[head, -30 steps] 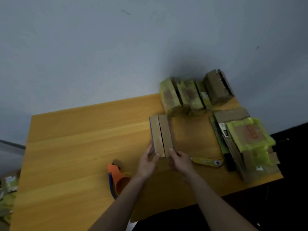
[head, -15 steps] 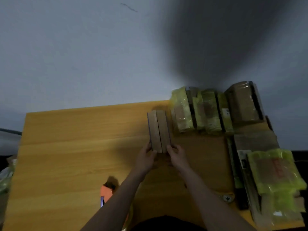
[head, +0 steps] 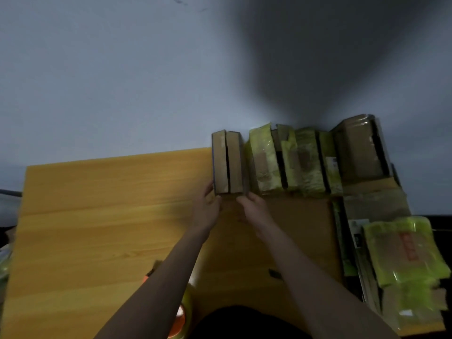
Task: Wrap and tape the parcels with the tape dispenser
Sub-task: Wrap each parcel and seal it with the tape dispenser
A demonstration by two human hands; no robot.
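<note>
At 12 o'clock, both hands, left hand [head: 207, 206] and right hand [head: 253, 208], fingers straight, touch 2 brown parcels [head: 227, 162], squaring them against the row [head: 296, 162].

Dim, flat indoor light, bluish cast. Large soft shadow on wall [head: 330, 57] upper right. Whole frame soft, slightly motion-blurred; desk [head: 97, 216] edges bow from wide-angle distortion. No glare.
</note>
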